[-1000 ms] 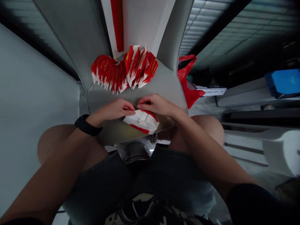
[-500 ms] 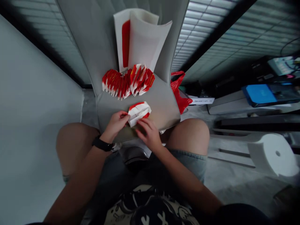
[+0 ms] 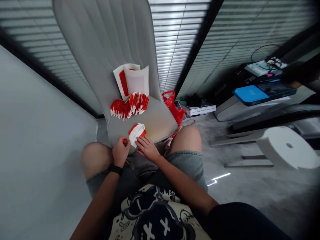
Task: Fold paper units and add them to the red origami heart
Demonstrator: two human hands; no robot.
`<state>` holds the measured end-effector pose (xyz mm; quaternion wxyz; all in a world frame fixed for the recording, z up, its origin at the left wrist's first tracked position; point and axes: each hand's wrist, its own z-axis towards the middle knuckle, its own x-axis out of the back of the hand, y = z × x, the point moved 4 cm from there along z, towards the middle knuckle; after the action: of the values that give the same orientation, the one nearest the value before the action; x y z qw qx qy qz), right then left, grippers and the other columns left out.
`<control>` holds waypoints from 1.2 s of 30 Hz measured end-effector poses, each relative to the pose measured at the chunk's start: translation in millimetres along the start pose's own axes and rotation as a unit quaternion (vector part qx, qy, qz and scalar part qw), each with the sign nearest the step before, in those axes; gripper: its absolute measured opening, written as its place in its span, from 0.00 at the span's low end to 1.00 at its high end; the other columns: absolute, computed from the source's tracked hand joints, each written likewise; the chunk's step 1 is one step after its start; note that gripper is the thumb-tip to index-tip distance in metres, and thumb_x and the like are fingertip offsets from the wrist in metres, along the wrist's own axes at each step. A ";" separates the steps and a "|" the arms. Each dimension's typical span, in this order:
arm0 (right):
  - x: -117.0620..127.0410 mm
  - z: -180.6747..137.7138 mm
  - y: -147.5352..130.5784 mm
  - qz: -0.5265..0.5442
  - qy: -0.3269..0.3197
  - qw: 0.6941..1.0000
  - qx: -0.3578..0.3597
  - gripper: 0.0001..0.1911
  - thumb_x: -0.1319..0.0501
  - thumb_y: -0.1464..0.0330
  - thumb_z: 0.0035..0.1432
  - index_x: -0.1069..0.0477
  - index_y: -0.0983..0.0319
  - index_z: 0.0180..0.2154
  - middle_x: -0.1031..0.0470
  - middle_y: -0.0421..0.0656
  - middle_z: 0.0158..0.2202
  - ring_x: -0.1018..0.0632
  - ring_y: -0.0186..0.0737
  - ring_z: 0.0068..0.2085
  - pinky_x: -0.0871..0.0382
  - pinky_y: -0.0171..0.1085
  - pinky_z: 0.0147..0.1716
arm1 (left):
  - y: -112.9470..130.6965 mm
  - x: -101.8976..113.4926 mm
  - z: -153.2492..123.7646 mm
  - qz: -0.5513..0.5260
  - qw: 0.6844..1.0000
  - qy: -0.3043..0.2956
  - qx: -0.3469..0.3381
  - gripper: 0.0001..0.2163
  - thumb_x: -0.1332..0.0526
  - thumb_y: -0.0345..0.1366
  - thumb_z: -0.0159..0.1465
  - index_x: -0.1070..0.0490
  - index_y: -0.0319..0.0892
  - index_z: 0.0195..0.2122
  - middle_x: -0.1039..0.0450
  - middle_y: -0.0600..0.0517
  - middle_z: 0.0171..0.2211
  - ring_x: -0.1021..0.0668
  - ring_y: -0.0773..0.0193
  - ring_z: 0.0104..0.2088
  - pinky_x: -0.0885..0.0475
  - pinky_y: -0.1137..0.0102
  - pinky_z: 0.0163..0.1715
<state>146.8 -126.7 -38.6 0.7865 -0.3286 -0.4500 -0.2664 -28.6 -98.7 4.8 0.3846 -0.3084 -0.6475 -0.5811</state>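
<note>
Paper [image 3: 135,132] partly hidden by right hand [image 3: 148,149]; left hand [image 3: 121,152]: grip unclear.

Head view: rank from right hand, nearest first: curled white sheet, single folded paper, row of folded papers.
1. Single folded paper: at the right hand.
2. Row of folded papers: farther forward.
3. Curled white sheet: behind the row.

The folded paper [image 3: 134,133] has turned. A second ago, the hands were at its 10 and 12 o'clock; now the left hand [image 3: 120,151] is by 8 o'clock and the right hand [image 3: 149,149] at 5. More chair back [image 3: 107,36] shows at 11 o'clock.
</note>
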 end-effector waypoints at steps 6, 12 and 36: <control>0.7 -9.7 -1.2 -0.018 0.032 0.999 0.019 0.17 0.37 0.67 0.66 0.25 0.60 0.56 0.25 0.49 0.59 0.28 0.48 0.62 0.42 0.56 0.68 | 5.6 3.0 -18.5 -0.013 0.990 0.004 -0.143 0.10 0.44 0.36 0.69 0.24 0.43 0.45 0.23 0.48 0.42 0.22 0.61 0.38 0.28 0.68 0.44; 9.5 -16.1 -1.5 -0.009 0.067 0.998 0.012 0.13 0.39 0.70 0.68 0.23 0.58 0.51 0.22 0.47 0.55 0.26 0.43 0.57 0.41 0.56 0.67 | 13.4 -2.6 -36.4 0.035 0.973 -0.050 -0.225 0.12 0.44 0.32 0.70 0.25 0.43 0.50 0.25 0.46 0.48 0.23 0.58 0.47 0.29 0.65 0.51; 18.1 -9.0 9.7 0.112 0.058 0.980 -0.154 0.09 0.37 0.67 0.67 0.21 0.61 0.46 0.21 0.47 0.41 0.26 0.44 0.46 0.34 0.44 0.51 | 16.4 -3.7 -32.1 -0.001 0.973 -0.082 -0.217 0.08 0.42 0.40 0.72 0.26 0.44 0.45 0.24 0.49 0.43 0.25 0.58 0.46 0.31 0.64 0.50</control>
<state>166.7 -129.5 -28.7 0.7760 -0.4781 -0.3171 -0.2620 -8.3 -128.1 11.1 0.2537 -0.4303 -0.5359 -0.6807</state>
